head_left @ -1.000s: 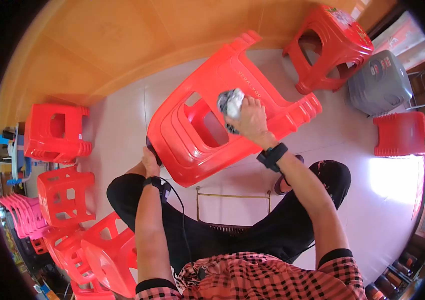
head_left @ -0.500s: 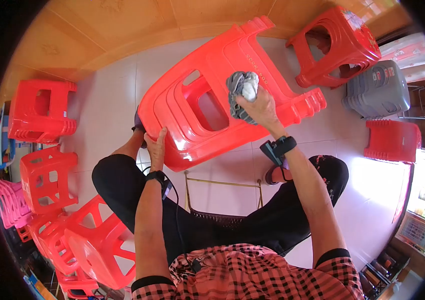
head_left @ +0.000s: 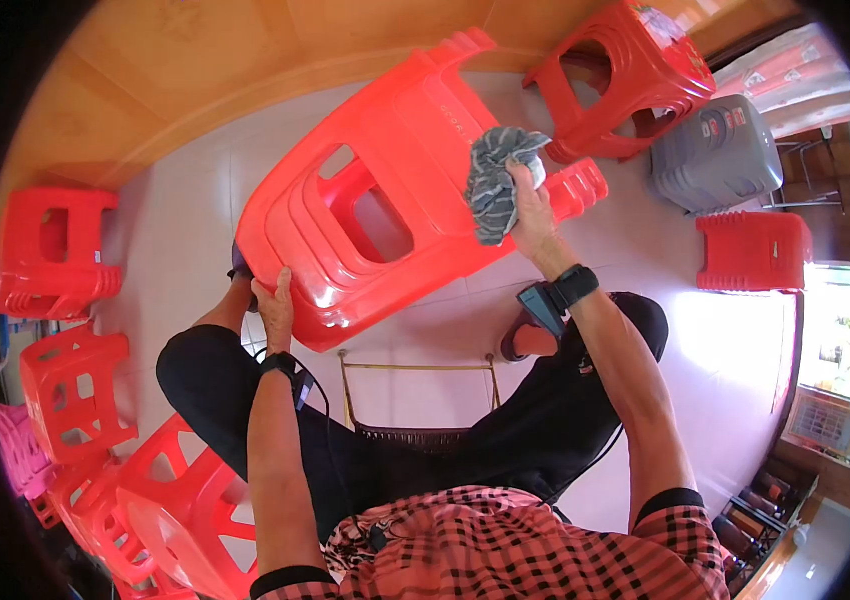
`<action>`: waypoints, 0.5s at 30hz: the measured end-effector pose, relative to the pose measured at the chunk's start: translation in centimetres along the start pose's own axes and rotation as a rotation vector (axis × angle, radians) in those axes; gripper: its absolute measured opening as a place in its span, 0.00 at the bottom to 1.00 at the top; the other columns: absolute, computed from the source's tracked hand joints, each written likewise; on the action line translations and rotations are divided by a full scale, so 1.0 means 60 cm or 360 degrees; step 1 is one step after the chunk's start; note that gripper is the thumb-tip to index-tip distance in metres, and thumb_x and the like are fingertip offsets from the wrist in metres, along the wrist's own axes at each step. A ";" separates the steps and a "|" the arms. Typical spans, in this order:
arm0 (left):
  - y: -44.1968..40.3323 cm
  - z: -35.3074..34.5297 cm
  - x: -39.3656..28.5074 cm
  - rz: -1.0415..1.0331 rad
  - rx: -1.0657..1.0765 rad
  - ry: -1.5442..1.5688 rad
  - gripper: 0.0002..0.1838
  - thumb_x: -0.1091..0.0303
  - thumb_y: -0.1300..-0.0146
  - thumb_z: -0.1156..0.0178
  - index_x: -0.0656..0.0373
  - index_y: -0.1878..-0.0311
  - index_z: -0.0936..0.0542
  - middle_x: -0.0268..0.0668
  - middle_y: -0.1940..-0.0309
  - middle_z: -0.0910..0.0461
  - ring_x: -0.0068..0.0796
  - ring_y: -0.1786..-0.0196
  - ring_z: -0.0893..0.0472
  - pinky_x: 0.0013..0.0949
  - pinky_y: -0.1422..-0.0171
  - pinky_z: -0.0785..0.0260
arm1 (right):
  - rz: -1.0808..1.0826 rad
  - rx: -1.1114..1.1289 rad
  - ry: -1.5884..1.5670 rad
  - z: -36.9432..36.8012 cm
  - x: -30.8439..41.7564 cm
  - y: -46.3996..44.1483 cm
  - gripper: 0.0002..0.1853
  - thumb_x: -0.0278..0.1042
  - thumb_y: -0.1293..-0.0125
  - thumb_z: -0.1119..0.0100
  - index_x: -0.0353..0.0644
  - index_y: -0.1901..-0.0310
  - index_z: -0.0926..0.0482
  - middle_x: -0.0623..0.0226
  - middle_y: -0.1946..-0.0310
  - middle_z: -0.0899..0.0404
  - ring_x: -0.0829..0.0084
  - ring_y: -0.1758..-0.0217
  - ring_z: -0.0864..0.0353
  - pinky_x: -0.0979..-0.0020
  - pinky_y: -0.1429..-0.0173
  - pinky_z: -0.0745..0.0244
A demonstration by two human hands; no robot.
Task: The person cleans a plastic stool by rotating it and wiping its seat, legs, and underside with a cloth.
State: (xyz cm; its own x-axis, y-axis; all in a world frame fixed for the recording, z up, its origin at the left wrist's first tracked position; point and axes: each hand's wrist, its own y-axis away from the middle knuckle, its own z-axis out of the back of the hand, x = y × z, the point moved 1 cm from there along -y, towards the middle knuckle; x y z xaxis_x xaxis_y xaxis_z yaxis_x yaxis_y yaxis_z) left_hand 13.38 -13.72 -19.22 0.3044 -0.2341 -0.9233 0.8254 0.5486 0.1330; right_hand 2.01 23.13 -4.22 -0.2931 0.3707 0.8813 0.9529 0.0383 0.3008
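A stack of red plastic stools (head_left: 405,130) lies on its side before my knees, the seat end toward me and the legs pointing up and right. My left hand (head_left: 276,308) grips the rim of the seat at its near left corner, thumb on top; its fingertips are partly hidden. In my right hand (head_left: 535,220) is a bunched grey striped cloth (head_left: 497,185) with a white patch. The cloth is over the leg end of the stack; whether it touches the plastic I cannot tell.
More red stools stand at left (head_left: 55,245) and lower left (head_left: 180,510). At the upper right are another red stool stack (head_left: 625,80), a grey stool stack (head_left: 720,155) and a low red stack (head_left: 755,250). A wooden wall (head_left: 245,60) closes off the far side.
My right hand has moved the cloth toward the leg end, and the cloth looks more spread. My left hand still grips the seat rim. The whole view has shifted slightly.
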 end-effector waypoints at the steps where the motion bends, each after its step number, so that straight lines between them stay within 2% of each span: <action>1: 0.000 0.000 0.000 -0.0043 0.0001 -0.0003 0.29 0.55 0.37 0.40 0.66 0.42 0.36 0.50 0.47 0.27 0.41 0.44 0.28 0.38 0.40 0.36 | 0.0229 -0.0027 0.0184 0.002 0.003 0.018 0.20 0.46 0.38 0.42 0.37 0.55 0.24 0.67 0.64 0.21 0.77 0.65 0.21 0.73 0.62 0.25; 2: -0.001 0.000 0.000 -0.0046 0.0012 -0.0002 0.29 0.55 0.37 0.40 0.66 0.42 0.36 0.50 0.47 0.27 0.41 0.44 0.28 0.38 0.40 0.36 | 0.0459 -0.0057 0.0371 0.006 0.007 0.030 0.20 0.47 0.38 0.42 0.36 0.55 0.23 0.67 0.64 0.21 0.77 0.65 0.21 0.72 0.62 0.25; 3: -0.001 -0.001 0.000 -0.0040 -0.0017 -0.0038 0.29 0.55 0.37 0.40 0.67 0.43 0.36 0.50 0.48 0.27 0.41 0.45 0.28 0.38 0.40 0.36 | 0.0094 -0.0134 0.0413 0.018 0.003 0.032 0.19 0.46 0.38 0.43 0.36 0.59 0.22 0.66 0.67 0.19 0.75 0.66 0.19 0.71 0.64 0.24; 5: 0.002 -0.004 -0.009 0.0013 -0.0076 -0.0134 0.28 0.56 0.37 0.40 0.68 0.44 0.36 0.50 0.48 0.27 0.41 0.45 0.28 0.38 0.40 0.36 | -0.0250 0.0150 0.0824 0.013 -0.018 0.065 0.21 0.49 0.40 0.42 0.34 0.63 0.21 0.62 0.72 0.18 0.71 0.67 0.18 0.67 0.65 0.23; 7: -0.009 -0.004 0.022 -0.0095 -0.0104 -0.0134 0.28 0.56 0.37 0.40 0.70 0.44 0.36 0.52 0.48 0.27 0.42 0.46 0.27 0.39 0.40 0.36 | -0.0091 0.0258 0.1744 -0.009 -0.064 0.101 0.23 0.51 0.44 0.40 0.34 0.63 0.21 0.57 0.74 0.19 0.68 0.68 0.17 0.64 0.66 0.23; 8: -0.012 -0.007 0.032 -0.0086 -0.0095 -0.0086 0.29 0.56 0.36 0.40 0.70 0.44 0.36 0.53 0.48 0.28 0.43 0.46 0.27 0.40 0.41 0.36 | -0.0171 0.0409 0.1811 -0.051 -0.040 0.140 0.24 0.52 0.49 0.38 0.36 0.64 0.21 0.55 0.75 0.20 0.64 0.69 0.17 0.62 0.66 0.24; 10: -0.006 -0.006 0.017 -0.0145 -0.0044 -0.0138 0.30 0.55 0.36 0.41 0.72 0.44 0.37 0.54 0.48 0.28 0.44 0.46 0.27 0.40 0.40 0.36 | -0.0135 0.0977 0.1479 -0.054 -0.120 0.170 0.23 0.46 0.50 0.36 0.36 0.58 0.23 0.54 0.72 0.20 0.60 0.67 0.18 0.61 0.60 0.24; 12: -0.004 -0.007 0.017 -0.0153 -0.0043 -0.0150 0.32 0.53 0.36 0.42 0.72 0.42 0.38 0.54 0.47 0.28 0.45 0.45 0.27 0.40 0.39 0.36 | 0.0068 0.1280 0.1546 -0.086 -0.118 0.204 0.22 0.45 0.51 0.36 0.35 0.60 0.24 0.52 0.71 0.21 0.57 0.65 0.19 0.62 0.59 0.24; 15: -0.007 -0.007 0.018 -0.0077 -0.0079 -0.0199 0.32 0.53 0.35 0.43 0.72 0.41 0.39 0.56 0.45 0.30 0.47 0.44 0.28 0.40 0.38 0.36 | 0.0150 0.1310 0.1560 -0.068 -0.150 0.199 0.22 0.42 0.52 0.34 0.33 0.61 0.25 0.51 0.70 0.21 0.57 0.65 0.19 0.63 0.59 0.24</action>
State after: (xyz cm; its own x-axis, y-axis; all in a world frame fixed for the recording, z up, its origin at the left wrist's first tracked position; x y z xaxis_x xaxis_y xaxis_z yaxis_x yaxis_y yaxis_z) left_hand 13.17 -13.85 -20.42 0.3242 -0.3574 -0.8759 0.8169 0.5727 0.0687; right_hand 15.70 16.49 -7.10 0.1779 -0.4176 0.8910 0.6371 0.7390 0.2192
